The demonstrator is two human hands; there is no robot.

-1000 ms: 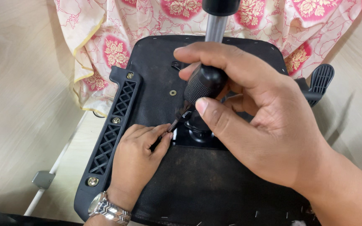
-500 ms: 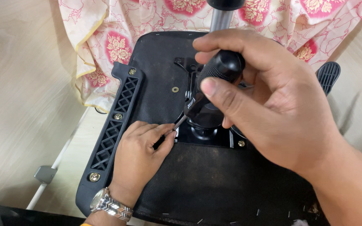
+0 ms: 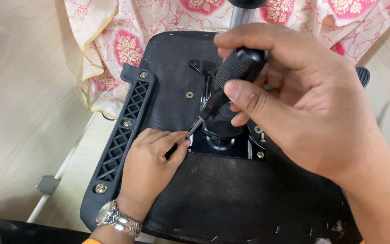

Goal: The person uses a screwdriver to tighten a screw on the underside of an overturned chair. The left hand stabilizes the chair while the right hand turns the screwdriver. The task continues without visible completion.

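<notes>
An upturned black chair seat (image 3: 231, 190) lies before me, underside up, with a black metal mechanism plate (image 3: 222, 135) at its middle. My right hand (image 3: 303, 104) grips the black handle of a screwdriver (image 3: 235, 72), whose shaft slants down left to a tip at the plate's left edge. My left hand (image 3: 152, 158), a silver watch on its wrist, rests on the seat with fingertips pinched at the tip, steadying it. The screw itself is hidden by the fingers.
A black lattice armrest bracket (image 3: 123, 131) with brass screws runs along the seat's left side. A pink floral cloth (image 3: 159, 27) lies under the far end. A grey metal column (image 3: 240, 16) rises at the top. The floor is beige.
The view shifted slightly and my right hand with the screwdriver handle has moved up and to the right. My left hand stays pinched at the tip.
</notes>
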